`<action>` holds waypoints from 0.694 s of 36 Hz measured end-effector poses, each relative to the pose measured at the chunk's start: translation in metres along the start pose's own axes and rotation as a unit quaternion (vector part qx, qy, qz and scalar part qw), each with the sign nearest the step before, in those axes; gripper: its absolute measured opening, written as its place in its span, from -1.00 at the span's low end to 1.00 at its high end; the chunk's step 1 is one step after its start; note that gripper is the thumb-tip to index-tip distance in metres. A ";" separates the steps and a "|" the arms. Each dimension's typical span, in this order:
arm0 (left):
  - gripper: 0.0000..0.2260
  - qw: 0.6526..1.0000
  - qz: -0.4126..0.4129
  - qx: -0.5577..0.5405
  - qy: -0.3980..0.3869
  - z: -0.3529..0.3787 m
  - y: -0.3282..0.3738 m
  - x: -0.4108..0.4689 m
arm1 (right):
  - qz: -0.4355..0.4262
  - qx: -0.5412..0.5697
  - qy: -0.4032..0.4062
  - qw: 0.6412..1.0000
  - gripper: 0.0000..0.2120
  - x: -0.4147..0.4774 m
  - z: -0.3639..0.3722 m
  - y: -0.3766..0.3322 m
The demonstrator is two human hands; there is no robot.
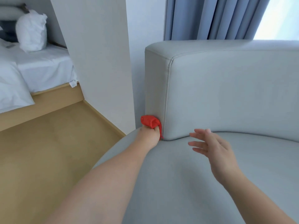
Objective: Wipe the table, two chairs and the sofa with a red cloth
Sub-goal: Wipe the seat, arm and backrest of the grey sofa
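Against one sofa (226, 94), left fingers (155, 129) grip one red cloth (149, 121); right fingers (199, 144) spread.

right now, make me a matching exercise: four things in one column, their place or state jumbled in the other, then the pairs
1 crumpled red cloth
2 right hand
3 puffy white pillow
4 blue-grey pleated curtain

a on the white-sheeted bed
b open, over the pale grey fabric sofa seat
c hanging behind the sofa back
d gripped by the left hand against the sofa's side

Pairs: 1-d, 2-b, 3-a, 4-c
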State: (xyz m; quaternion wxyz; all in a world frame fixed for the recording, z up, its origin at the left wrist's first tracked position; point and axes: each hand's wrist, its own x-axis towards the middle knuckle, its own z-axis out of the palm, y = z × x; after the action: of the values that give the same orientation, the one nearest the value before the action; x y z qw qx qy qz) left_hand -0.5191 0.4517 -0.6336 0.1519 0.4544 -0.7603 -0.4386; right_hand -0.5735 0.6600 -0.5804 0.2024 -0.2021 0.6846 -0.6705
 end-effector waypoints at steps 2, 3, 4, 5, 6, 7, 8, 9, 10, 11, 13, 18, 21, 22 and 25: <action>-0.47 0.998 0.062 0.005 0.009 0.004 0.001 -0.010 | -0.003 -0.024 -0.014 1.000 -0.74 -0.010 0.001 -0.006; -0.52 0.996 0.089 -0.017 0.014 0.008 0.001 -0.010 | -0.002 -0.038 -0.020 0.999 -0.77 -0.013 0.000 -0.008; -0.58 0.992 0.117 -0.044 0.023 0.003 0.009 -0.021 | 0.002 -0.049 -0.025 0.998 -0.79 -0.019 -0.001 -0.011; -0.61 0.988 0.133 -0.065 0.033 -0.007 0.022 -0.037 | 0.005 -0.059 -0.033 0.998 -0.81 -0.021 -0.001 -0.013; -0.58 0.987 0.134 -0.077 0.033 -0.016 0.031 -0.049 | 0.007 -0.069 -0.041 0.997 -0.82 -0.023 0.000 -0.015; -0.49 0.988 0.136 -0.071 0.024 -0.025 0.041 -0.061 | 0.010 -0.077 -0.047 0.996 -0.83 -0.025 0.000 -0.020; -0.41 0.989 0.140 -0.041 0.019 -0.032 0.047 -0.068 | 0.013 -0.084 -0.053 0.995 -0.82 -0.027 0.001 -0.026; -0.37 0.989 0.148 0.000 0.021 -0.038 0.051 -0.072 | 0.013 -0.091 -0.058 0.994 -0.81 -0.029 0.003 -0.033; -0.37 0.985 0.168 0.027 0.025 -0.044 0.056 -0.078 | 0.008 -0.092 -0.061 0.994 -0.80 -0.031 0.005 -0.040; -0.38 0.983 0.181 0.035 0.023 -0.050 0.060 -0.083 | -0.002 -0.086 -0.062 0.994 -0.79 -0.033 0.009 -0.048; -0.40 0.977 0.211 0.029 0.019 -0.058 0.068 -0.095 | -0.035 -0.078 -0.061 0.995 -0.81 -0.037 0.016 -0.062; -0.45 0.959 0.270 -0.071 -0.044 -0.059 0.087 -0.136 | -0.049 -0.037 -0.108 0.992 -0.79 -0.048 0.033 -0.079; -0.36 0.939 0.307 -0.119 -0.101 -0.050 0.092 -0.152 | -0.055 0.000 -0.080 0.995 -0.77 -0.050 0.030 -0.075; -0.33 0.933 0.315 -0.131 -0.117 -0.049 0.093 -0.156 | -0.060 0.008 -0.053 0.997 -0.75 -0.052 0.025 -0.076; -0.41 0.918 0.326 -0.171 -0.147 -0.054 0.094 -0.158 | -0.074 0.022 -0.015 0.997 -0.81 -0.054 0.009 -0.082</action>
State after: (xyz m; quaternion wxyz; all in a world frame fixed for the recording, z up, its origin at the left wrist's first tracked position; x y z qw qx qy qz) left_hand -0.4521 0.5720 -0.5006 0.2480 0.0791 -0.7937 -0.5498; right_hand -0.5229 0.6805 -0.4985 0.1672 -0.2580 0.6495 -0.6954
